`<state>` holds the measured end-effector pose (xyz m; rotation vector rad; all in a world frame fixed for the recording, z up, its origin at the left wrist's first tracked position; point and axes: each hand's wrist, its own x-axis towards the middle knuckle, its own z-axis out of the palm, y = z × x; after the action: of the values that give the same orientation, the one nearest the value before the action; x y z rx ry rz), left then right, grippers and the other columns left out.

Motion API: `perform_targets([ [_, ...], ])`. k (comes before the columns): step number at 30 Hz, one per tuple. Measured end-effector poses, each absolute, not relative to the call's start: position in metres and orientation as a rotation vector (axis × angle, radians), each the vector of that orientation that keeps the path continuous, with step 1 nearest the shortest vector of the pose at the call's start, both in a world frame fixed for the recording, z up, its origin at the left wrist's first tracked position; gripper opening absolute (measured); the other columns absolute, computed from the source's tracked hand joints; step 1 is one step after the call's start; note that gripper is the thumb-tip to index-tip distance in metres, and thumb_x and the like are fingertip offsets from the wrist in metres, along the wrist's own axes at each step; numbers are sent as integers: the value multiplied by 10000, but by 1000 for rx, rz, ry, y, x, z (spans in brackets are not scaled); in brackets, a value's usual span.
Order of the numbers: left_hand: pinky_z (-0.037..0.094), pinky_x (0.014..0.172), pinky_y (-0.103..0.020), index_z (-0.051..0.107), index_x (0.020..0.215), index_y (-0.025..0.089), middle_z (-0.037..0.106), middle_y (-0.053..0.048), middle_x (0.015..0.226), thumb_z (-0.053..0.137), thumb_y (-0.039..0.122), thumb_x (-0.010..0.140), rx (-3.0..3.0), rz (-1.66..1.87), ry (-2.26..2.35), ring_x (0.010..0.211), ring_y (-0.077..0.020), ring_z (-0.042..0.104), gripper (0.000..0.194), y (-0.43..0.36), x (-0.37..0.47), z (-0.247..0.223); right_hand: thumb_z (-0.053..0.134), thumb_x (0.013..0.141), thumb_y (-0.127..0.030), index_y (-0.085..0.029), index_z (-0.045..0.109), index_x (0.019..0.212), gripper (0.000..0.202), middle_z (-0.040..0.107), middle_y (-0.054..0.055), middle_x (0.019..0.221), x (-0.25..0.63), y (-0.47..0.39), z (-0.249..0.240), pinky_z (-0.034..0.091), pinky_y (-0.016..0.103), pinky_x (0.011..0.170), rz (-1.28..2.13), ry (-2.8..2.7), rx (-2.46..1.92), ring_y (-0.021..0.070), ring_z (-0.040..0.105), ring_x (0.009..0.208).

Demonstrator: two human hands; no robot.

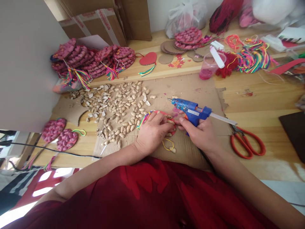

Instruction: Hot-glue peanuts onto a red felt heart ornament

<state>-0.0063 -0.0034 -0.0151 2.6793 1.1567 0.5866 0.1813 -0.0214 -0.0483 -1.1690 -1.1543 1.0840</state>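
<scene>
1. Resting at the far left, two pink lumpy pieces are showing knobbly, rounded surfaces; they are probably best taken by the rim.
2. Peanuts are lying loose over the matte cardboard sheet, their dry, pitted shells looking light and likely to crack under a hard pinch; gripping them round the waist should suit.
3. The left hand is pressing on the red piece, fingers curled nearly closed over it, some tips hidden. The piece is lying low in front of the person, between both hands, with peanuts on it; it is probably light and flattish, better held by its edge. Its soft, stringy tassel is fanning out at the left.
4. The right hand is wrapping round the handle of the blue glue gun, thumb and forefinger reaching close to the red piece; whether they are pinching anything, I cannot tell. The gun is looking hard, smooth and nose-heavy, its metal tip likely hot.
5. Red-handled scissors are lying at the right, their looped grips offering an easy hold.
</scene>
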Motion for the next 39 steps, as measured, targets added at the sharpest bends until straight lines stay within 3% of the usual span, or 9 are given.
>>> perform_targets([
  [7, 459, 811, -297, 762, 1016, 287, 573, -50, 914, 542, 271, 983, 2689, 576, 1150, 902, -176, 501, 223, -3, -8, -17, 734, 884, -331, -227, 724, 1058, 203, 706, 46, 994, 179, -22, -41, 644, 353, 694, 1160, -1064, -1165, 272, 706, 892],
  [20, 463, 786, -305, 775, 946, 274, 586, -50, 911, 576, 259, 965, 2662, 710, 1090, 870, -167, 515, 200, 1, -9, -22, 741, 865, -321, -177, 685, 1053, 243, 704, 57, 1002, 178, -21, -41, 652, 312, 695, 1172, -1026, -1151, 265, 712, 903],
  [23, 485, 797, -296, 758, 1031, 256, 612, -43, 936, 603, 213, 946, 2551, 804, 1043, 881, -153, 554, 182, 2, -16, -22, 740, 870, -330, -179, 677, 1040, 236, 699, 57, 990, 179, -22, -43, 656, 325, 694, 1174, -1023, -1157, 268, 711, 899],
  [28, 498, 888, -322, 700, 1161, 222, 667, -54, 1033, 474, 80, 964, 2484, 932, 1112, 981, -158, 578, 332, -6, -27, -15, 743, 885, -341, -217, 672, 1045, 214, 687, 44, 984, 182, -21, -46, 661, 322, 673, 1152, -1027, -1167, 270, 707, 907],
  [34, 417, 1003, -399, 634, 1277, 199, 674, -70, 1236, 454, 121, 989, 2855, 615, 988, 1171, -212, 531, 349, -23, -24, -10, 758, 895, -359, -263, 705, 1075, 211, 686, 37, 987, 182, -21, -46, 663, 320, 666, 1131, -1055, -1156, 267, 707, 890],
  [39, 379, 1004, -398, 577, 1333, 171, 656, -82, 1293, 393, 218, 1040, 2996, 334, 935, 1192, -210, 537, 349, -26, -19, -3, 766, 890, -364, -246, 713, 1066, 218, 690, 49, 996, 182, -22, -45, 667, 355, 673, 1145, -1032, -1168, 280, 706, 893],
])
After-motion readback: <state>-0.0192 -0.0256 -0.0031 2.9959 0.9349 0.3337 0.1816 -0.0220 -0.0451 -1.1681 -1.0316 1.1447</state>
